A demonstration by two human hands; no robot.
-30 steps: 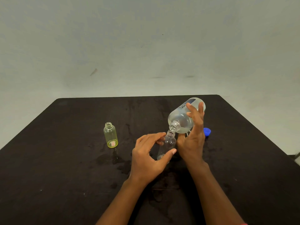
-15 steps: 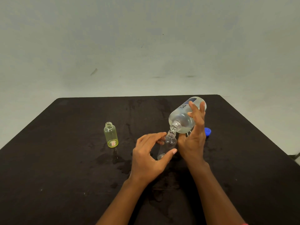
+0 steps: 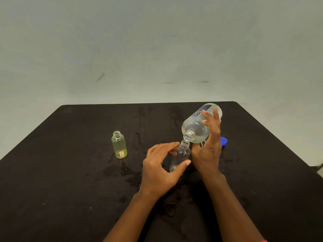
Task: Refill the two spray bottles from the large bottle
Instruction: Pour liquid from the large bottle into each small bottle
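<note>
The table point(image 3: 70, 172) is matte black, mottled with darker blotches. The yellow-green spray bottle point(image 3: 119, 144) is translucent, with a pinkish spot at its base; the clear spray bottle point(image 3: 180, 157) is colourless. The large bottle point(image 3: 197, 127) is clear with a dark blue label point(image 3: 206, 107). The cap point(image 3: 223, 141) is bright blue.

Three bottles: one large clear plastic bottle point(image 3: 197, 127) on the right, one small clear plastic spray bottle point(image 3: 181, 154) at centre, one small yellow-tinted plastic spray bottle point(image 3: 119, 144) on the left. One blue plastic cap point(image 3: 224, 141). Two hands: left hand point(image 3: 157, 169), right hand point(image 3: 208, 151). One black table point(image 3: 70, 189).
</note>
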